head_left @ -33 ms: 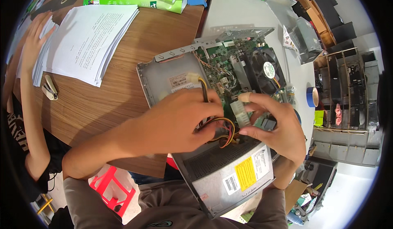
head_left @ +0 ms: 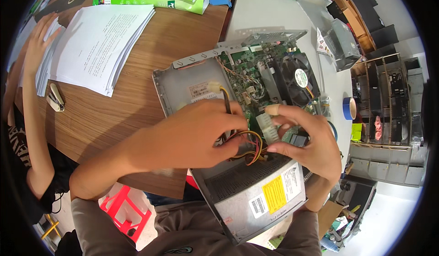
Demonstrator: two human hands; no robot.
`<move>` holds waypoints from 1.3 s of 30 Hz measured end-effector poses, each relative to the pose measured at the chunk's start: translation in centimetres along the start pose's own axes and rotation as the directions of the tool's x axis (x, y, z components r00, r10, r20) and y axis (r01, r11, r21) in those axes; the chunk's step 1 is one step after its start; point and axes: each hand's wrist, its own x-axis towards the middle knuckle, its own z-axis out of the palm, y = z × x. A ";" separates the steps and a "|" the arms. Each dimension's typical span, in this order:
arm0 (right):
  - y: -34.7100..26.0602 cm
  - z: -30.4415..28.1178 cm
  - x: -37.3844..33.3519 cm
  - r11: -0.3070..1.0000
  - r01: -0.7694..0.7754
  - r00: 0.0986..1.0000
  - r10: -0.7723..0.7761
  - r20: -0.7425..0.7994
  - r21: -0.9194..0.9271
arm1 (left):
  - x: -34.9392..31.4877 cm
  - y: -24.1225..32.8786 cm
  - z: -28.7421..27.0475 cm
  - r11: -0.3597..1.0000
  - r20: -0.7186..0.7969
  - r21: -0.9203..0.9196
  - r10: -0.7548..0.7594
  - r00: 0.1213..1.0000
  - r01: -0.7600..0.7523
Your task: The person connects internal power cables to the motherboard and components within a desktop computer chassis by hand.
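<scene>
An opened computer case (head_left: pixel 161 88) lies in front of me, partly past the table edge. Inside it are a green circuit board (head_left: pixel 238 60), a black cooling fan (head_left: pixel 292 78) and a silver power supply (head_left: pixel 244 205) with labels. Curled fingers of my left hand (head_left: pixel 196 135) close around a bundle of yellow, black and red wires (head_left: pixel 256 139). From that hand a lead with a pale plug (head_left: pixel 215 87) sticks up. Thumb and index finger of my right hand (head_left: pixel 311 141) grip a white multi-pin connector (head_left: pixel 267 128) at its two ends, over the board.
At left, a stack of printed paper (head_left: pixel 100 45) and a stapler (head_left: pixel 55 98) rest on the wooden table (head_left: pixel 137 119). Another person's arm (head_left: pixel 34 82) reaches over papers there. Green packs (head_left: pixel 151 0) lie at the back; blue tape (head_left: pixel 349 109) stands at right.
</scene>
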 end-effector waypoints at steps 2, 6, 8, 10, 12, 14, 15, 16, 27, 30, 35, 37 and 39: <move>0.1 -0.1 0.3 1.000 0.000 0.999 -0.001 0.045 0.015 | 0.3 -0.1 -1.1 0.999 0.132 0.038 -0.033 0.991 0.028; 0.5 0.3 0.5 0.991 0.016 0.997 -0.026 0.076 0.129 | 0.0 0.0 -1.4 0.999 0.215 -0.025 -0.041 0.976 0.047; 0.4 0.2 0.7 0.988 0.023 0.995 -0.038 0.092 0.155 | -0.1 -0.1 -1.4 0.999 0.165 -0.033 0.033 0.986 -0.027; 0.4 -0.1 0.8 0.984 0.027 0.993 -0.046 0.106 0.178 | 0.3 -0.1 -1.8 0.995 0.243 -0.082 0.072 0.967 -0.053; 0.7 -0.5 0.6 0.976 -0.016 0.979 -0.029 0.202 0.218 | 0.5 -0.3 -1.7 0.993 0.246 -0.103 0.077 0.966 -0.053; 0.6 -0.5 0.4 0.970 -0.032 0.981 -0.014 0.191 0.239 | 0.6 -0.2 -1.6 0.992 0.244 -0.119 0.078 0.967 -0.050; 0.6 -0.5 0.4 0.965 -0.048 0.983 0.000 0.181 0.259 | 0.8 -0.2 -1.6 0.991 0.252 -0.130 0.049 0.967 -0.017; 0.6 -0.3 0.4 0.964 -0.050 0.983 0.002 0.181 0.260 | 0.9 -0.2 -1.6 0.990 0.260 -0.142 0.020 0.965 0.018; 0.4 1.9 1.6 0.978 -0.010 0.999 0.016 -0.030 0.207 | 0.6 -0.2 1.3 0.997 0.032 -0.061 0.046 0.998 -0.044; 0.9 1.8 1.6 0.922 -0.091 0.995 0.095 0.008 0.376 | 0.9 0.0 2.2 0.995 -0.074 -0.043 -0.088 0.993 0.085; 0.5 0.8 1.1 0.900 -0.142 0.977 0.195 -0.089 0.412 | 1.0 1.0 1.2 0.943 -0.057 -0.197 -0.283 0.958 0.267; 0.2 0.2 0.8 0.943 -0.236 0.967 0.251 -0.036 0.235 | 1.2 0.8 0.3 0.949 0.014 -0.211 -0.235 0.972 0.233; 1.2 0.2 0.7 0.998 0.067 0.998 -0.068 0.020 0.022 | 1.1 0.0 -0.2 0.925 0.061 -0.308 -0.216 0.975 0.224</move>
